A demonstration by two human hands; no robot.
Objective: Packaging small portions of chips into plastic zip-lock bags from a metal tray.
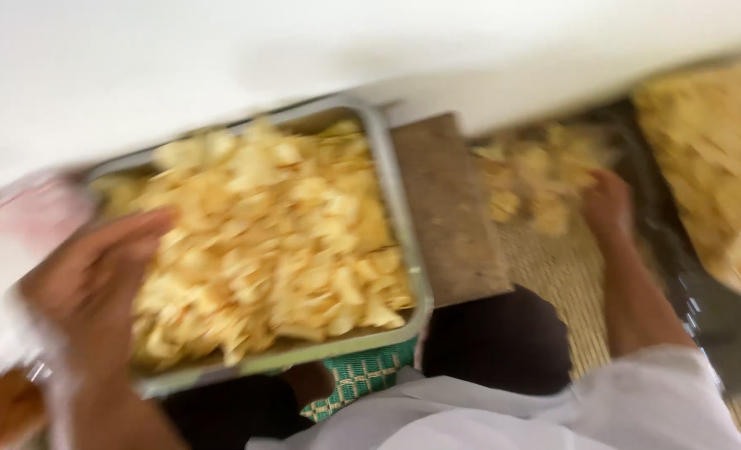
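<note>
A rectangular metal tray (410, 250) heaped with pale yellow chips (270, 242) sits in front of me. My left hand (95, 279) hovers over the tray's left end, fingers spread, touching or just above the chips; the frame is blurred. My right hand (608, 204) reaches out to the right onto a loose pile of chips (537, 179) lying on a woven mat (566, 275). Whether its fingers hold any chips cannot be told.
A brown wooden board (450, 208) lies between the tray and the loose chips. Another large heap of chips (712, 158) fills the far right on a dark sheet. A clear plastic bag (4, 250) is at the left. A white wall runs behind.
</note>
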